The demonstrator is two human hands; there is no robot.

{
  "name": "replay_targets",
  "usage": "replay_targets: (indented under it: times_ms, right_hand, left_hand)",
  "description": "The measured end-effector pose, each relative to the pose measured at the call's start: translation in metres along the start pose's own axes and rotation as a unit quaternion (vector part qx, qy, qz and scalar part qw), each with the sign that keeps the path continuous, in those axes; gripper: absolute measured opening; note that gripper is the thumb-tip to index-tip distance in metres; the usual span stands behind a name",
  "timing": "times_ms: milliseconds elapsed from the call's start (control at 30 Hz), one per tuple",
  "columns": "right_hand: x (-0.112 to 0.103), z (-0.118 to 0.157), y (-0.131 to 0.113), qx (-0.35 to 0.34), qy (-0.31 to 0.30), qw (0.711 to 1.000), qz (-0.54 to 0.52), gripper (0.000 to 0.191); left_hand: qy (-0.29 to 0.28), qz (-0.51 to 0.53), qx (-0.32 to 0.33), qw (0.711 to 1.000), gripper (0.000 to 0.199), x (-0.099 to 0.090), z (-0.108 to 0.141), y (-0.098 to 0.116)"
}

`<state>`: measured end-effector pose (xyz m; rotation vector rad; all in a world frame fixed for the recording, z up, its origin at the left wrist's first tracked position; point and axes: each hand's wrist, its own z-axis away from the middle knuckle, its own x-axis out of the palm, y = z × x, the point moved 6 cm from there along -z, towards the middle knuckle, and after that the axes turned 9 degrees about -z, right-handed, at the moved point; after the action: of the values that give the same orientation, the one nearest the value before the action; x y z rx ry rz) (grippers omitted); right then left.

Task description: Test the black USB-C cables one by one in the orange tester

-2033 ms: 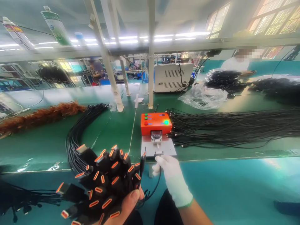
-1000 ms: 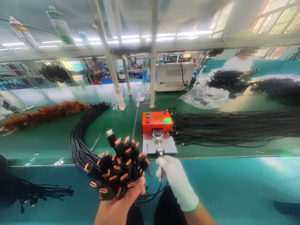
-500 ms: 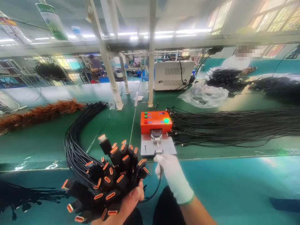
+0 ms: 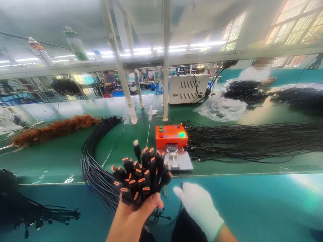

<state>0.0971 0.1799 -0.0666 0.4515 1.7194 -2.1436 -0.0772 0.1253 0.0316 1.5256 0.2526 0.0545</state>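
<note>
A thick bundle of black USB cables (image 4: 141,173) is gripped in my bare left hand (image 4: 135,215), near the bottom middle. Their plugs point up and outward, most with orange-rimmed openings; one with a pale tip stands higher. My right hand (image 4: 202,206), in a white glove, is closed on a single black cable (image 4: 180,211); its dark end shows at the thumb, and the rest curves down towards my left hand. Just beyond both hands, an orange test box (image 4: 167,137) with a lit green light sits behind a metal plate (image 4: 185,163) carrying a small gauge.
Loose black cables (image 4: 252,141) spread across the bench on the right. A brown feathery duster (image 4: 58,129) lies at left, with another cable bunch (image 4: 35,208) hanging below. Shelf posts (image 4: 166,67), a white vented box (image 4: 188,89) and clear plastic (image 4: 222,109) stand behind. Another person (image 4: 254,74) is at the far right.
My right hand has drawn back from the metal plate, down and to the right, with the cable. The bundle in my left hand has shifted right and away from me. The view has tilted up slightly.
</note>
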Motion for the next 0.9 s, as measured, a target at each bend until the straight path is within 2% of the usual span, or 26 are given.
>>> replay_targets:
  times_ms: [33, 100, 167, 233, 267, 367, 467, 533, 667, 767, 900]
  right_hand:
    - [-0.010, 0.005, -0.002, 0.002, 0.034, 0.999, 0.039, 0.027]
    - [-0.024, 0.017, -0.018, -0.033, 0.063, 0.997, 0.027, 0.033]
    - [-0.029, 0.033, -0.048, -0.135, 0.037, 0.984, -0.109, 0.039]
    - [-0.029, 0.051, -0.077, -0.223, 0.002, 0.941, -0.255, 0.036]
    - [-0.028, 0.057, -0.086, -0.233, 0.000, 0.922, -0.308, 0.033]
    - [-0.023, 0.062, -0.088, -0.173, 0.069, 0.894, -0.408, 0.023]
    - [-0.016, 0.050, -0.067, -0.077, 0.105, 0.865, -0.485, 0.022]
    - [-0.007, 0.037, -0.051, -0.029, 0.070, 0.866, -0.495, 0.022]
    - [0.011, 0.014, -0.027, 0.005, -0.027, 0.887, -0.461, 0.021]
    - [0.019, 0.003, -0.019, 0.015, -0.039, 0.888, -0.458, 0.020]
    - [0.021, -0.003, -0.020, 0.016, -0.049, 0.888, -0.457, 0.020]
  left_hand:
    - [-0.012, -0.013, 0.005, 1.000, 0.053, 0.002, 0.000, 0.000]
    - [-0.022, -0.035, 0.006, 0.999, 0.055, 0.007, 0.000, 0.000]
    - [-0.023, -0.031, 0.003, 0.999, 0.053, 0.012, 0.001, 0.000]
    - [-0.022, -0.001, 0.005, 1.000, 0.054, 0.019, 0.001, 0.000]
    - [-0.020, 0.013, 0.006, 1.000, 0.055, 0.023, 0.001, 0.000]
    - [0.014, 0.045, 0.004, 0.999, 0.046, 0.024, 0.001, -0.002]
    - [0.061, 0.060, -0.013, 0.996, 0.025, 0.010, 0.002, -0.008]
    - [0.066, 0.060, -0.021, 0.996, 0.019, -0.001, 0.004, -0.010]
    - [0.049, 0.026, 0.002, 0.998, 0.015, -0.015, 0.008, 0.001]
    - [0.031, 0.017, 0.028, 0.999, 0.011, -0.014, 0.008, 0.012]
    - [0.021, -0.010, 0.042, 0.999, 0.015, -0.009, 0.007, 0.019]
